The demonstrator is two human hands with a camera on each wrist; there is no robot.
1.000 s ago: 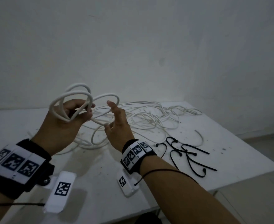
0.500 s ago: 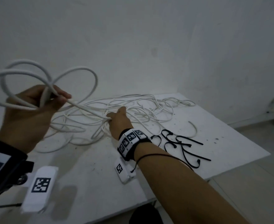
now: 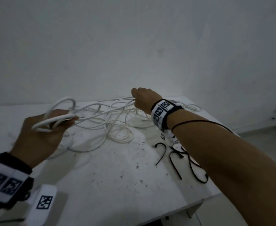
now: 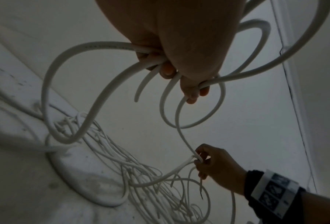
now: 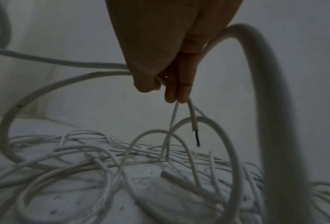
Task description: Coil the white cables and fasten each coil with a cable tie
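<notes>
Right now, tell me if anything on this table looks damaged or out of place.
The cable end hanging below the right hand has a dark core poking past its white jacket. Dark specks litter the table.

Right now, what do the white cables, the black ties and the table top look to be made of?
White cables: smooth matte plastic sheath, likely PVC; the end below the right hand bares a dark core.
Black ties: thin, springy curved strips, probably nylon.
Table top: flat matte white, maybe laminate; dark specks on it.

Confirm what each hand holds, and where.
Left hand grips gathered loops of stiff white cable at their crossing. Right hand pinches the same cable's strands farther along, above the pile.
</notes>
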